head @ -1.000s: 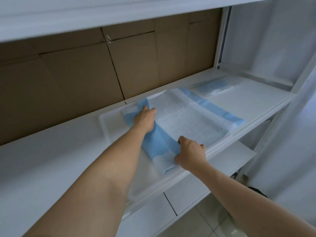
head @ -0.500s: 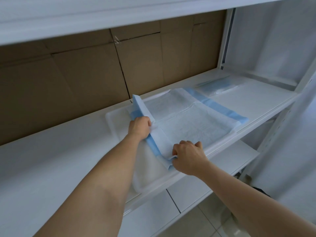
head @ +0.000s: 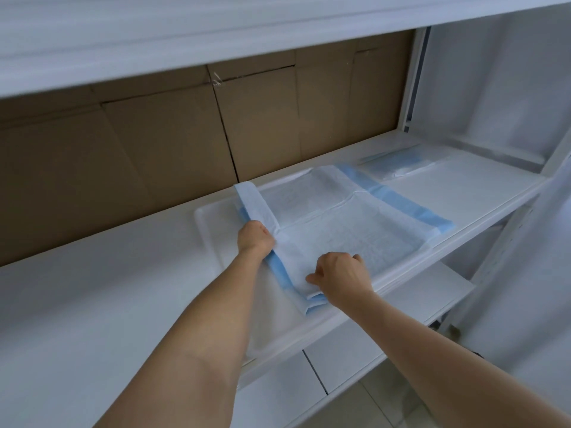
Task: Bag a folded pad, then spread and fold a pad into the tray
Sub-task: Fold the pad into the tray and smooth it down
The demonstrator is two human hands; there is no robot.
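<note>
Left hand (head: 255, 237) grips raised left flap of white absorbent pad with blue border (head: 346, 230), frame centre; right hand (head: 341, 274) pinches same flap's near end. Pad lies spread in shallow white plastic tray (head: 205, 230). You judge: bagging done, bagged folded blue pad (head: 398, 160) upper right; first fold underway. Versus earlier: flap carried further right.

White shelf (head: 108, 304) under tray (head: 207, 230), bagged pad (head: 398, 160)
</note>
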